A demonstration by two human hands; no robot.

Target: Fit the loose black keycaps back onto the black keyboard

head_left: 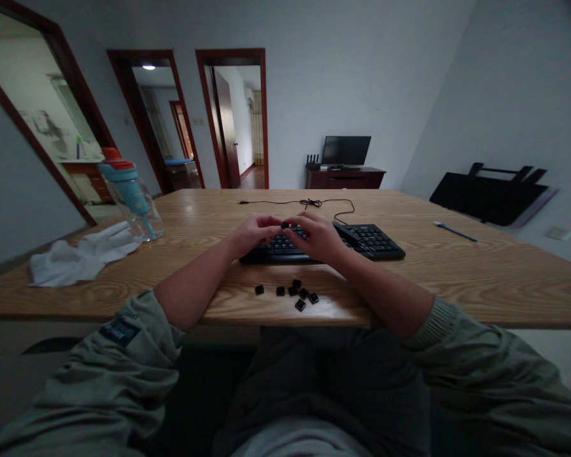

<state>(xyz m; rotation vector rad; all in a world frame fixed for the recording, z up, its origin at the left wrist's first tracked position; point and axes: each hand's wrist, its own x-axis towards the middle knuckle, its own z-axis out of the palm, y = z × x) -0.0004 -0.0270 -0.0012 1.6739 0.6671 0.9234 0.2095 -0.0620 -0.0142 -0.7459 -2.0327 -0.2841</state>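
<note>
Both hands meet over the black keyboard (323,244) on the counter (457,273), the left hand (253,233) and right hand (316,236) together pinching a small black keycap (284,225) between their fingertips, loose keycaps (295,293) lying just nearer.

Both hands, left hand (253,233) & right hand (316,236), over keyboard (361,241), pinching prob. a keycap (284,225); loose keycaps (295,293) nearby.

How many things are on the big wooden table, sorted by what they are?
Black computer keyboard: 1
Loose small black keycaps lying on the table: 7
Small black keycap held between both hands: 1
Clear plastic water bottle with blue lid: 1
White crumpled cloth: 1
Thin blue pen: 1
Total: 12
</note>
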